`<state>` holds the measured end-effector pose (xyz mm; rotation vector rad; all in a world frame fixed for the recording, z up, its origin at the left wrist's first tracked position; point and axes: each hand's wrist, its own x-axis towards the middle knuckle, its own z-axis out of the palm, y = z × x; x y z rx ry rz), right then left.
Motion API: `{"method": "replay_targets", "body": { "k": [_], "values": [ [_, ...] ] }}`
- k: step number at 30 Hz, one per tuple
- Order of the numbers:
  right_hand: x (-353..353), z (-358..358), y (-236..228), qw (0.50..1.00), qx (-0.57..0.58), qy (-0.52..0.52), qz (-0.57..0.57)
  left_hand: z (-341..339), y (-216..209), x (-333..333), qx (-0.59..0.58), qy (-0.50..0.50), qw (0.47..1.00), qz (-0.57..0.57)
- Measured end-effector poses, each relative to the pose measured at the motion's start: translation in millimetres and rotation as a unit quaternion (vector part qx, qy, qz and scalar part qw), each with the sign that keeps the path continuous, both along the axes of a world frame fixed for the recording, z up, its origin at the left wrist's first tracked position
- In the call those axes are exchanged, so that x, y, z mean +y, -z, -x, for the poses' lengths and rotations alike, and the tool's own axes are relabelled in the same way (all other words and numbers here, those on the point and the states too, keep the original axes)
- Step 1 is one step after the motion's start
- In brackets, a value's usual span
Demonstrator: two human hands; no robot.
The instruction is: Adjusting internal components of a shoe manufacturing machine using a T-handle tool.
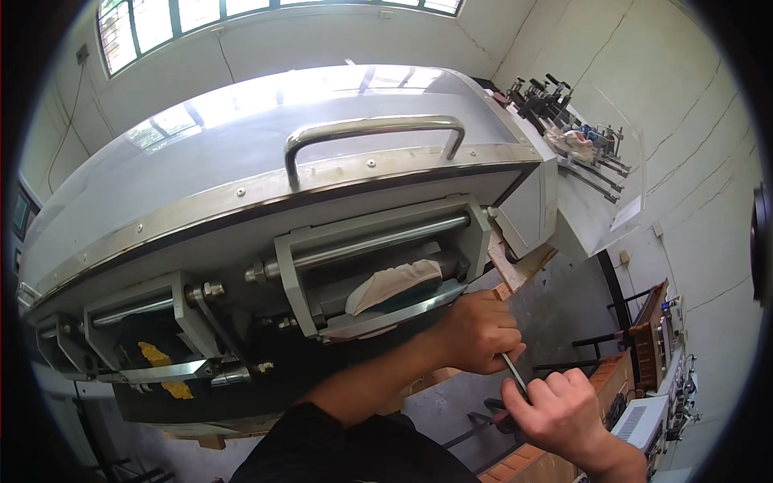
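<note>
- Both ends of the thin metal rod point(515, 373) were hidden; its exact kind was unclear.
- It slanted from the left hand point(481, 332) down to the right hand point(564, 410), both hands' fingers curled closed around it.

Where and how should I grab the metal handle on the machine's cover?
Probably best to wrap around the middle of the metal handle, along its long bar, coming from your near side. It is a smooth, rounded bar on two bent end posts, so it stands off the cover with an open gap to curl into, and nothing blocks it on your side.
</note>
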<state>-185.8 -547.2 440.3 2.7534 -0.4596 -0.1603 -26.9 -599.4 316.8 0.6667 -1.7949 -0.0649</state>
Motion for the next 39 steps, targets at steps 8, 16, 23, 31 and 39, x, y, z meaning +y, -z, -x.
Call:
{"method": "replay_targets", "body": {
  "k": [8,16,23,31,39],
  "values": [
    [42,11,75,0.257,-0.632,0.281,-0.676,1,-2,-2,-0.007,0.015,1.000,-0.009],
    [24,12,63,0.389,-0.598,0.291,-0.637,16,-9,8,0.075,-0.120,0.990,-0.017],
    [25,26,17,0.985,-0.148,0.005,0.090,5,-7,5,0.033,-0.035,0.997,-0.054],
    [31,-24,-29,0.958,0.240,0.029,0.153,6,-4,1,0.044,-0.012,0.998,-0.030],
    [-1,-3,-5,0.991,0.103,-0.028,0.078,15,0,0,0.115,-0.051,0.991,0.040]
  ]
}}
